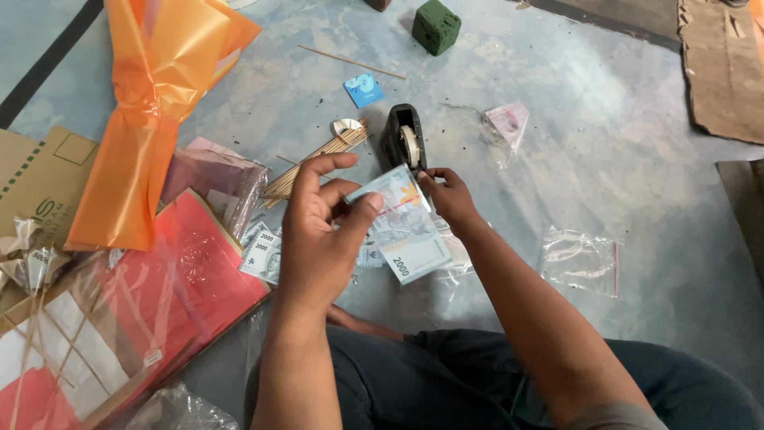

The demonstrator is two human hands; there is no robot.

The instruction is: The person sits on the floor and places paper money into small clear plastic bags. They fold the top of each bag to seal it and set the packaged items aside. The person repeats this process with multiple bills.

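Grey banknote (402, 231) pinched between left hand (318, 231) and right hand (450, 195).

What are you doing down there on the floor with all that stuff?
A person sits on the floor holding a banknote in both hands. The left hand pinches its left edge, and the right hand grips its top corner, close to a black tape dispenser. More banknotes lie by the left hand, next to a bundle of thin wooden sticks. Orange wrapping film, red paper in plastic and a green foam block are spread around.
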